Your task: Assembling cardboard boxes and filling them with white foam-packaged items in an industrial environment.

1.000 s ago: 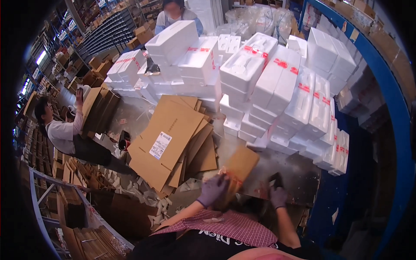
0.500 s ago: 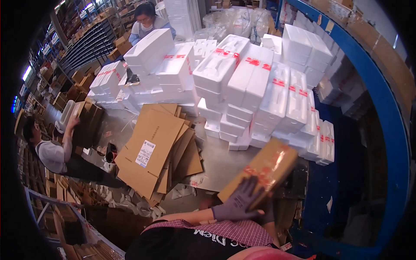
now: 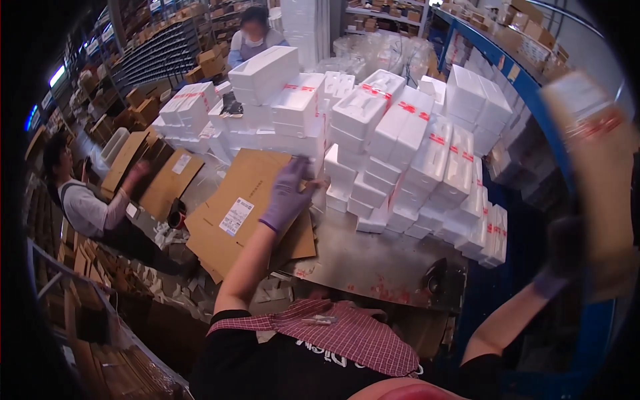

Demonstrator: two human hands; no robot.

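My left hand [image 3: 289, 197], in a purple-grey glove, is at the far right corner of a stack of flattened cardboard boxes [image 3: 250, 180]. Its fingers curl at the edge of the top sheet, and their tips are slightly blurred. A white label shows on that sheet. Out at the far right, my right hand [image 3: 562, 257] grips the side of a long brown cardboard box [image 3: 603, 180]. Clear tape with red print runs over the box's upper end. The box is raised, tilted upright and smeared by motion; it partly hides the fingers.
White foam boxes [image 3: 380, 127] with red tape stand piled across the table's far side. A black tape dispenser [image 3: 437, 275] lies near the metal table's [image 3: 360, 257] right end. A blue rack post [image 3: 600, 333] rises at right. One co-worker [image 3: 90, 200] handles cardboard at left; another [image 3: 253, 37] stands behind the pile.
The taped box has gone from over the table to the far right in my right hand. My left hand has left it and reached to the cardboard stack. The left co-worker's hand has moved over cardboard.
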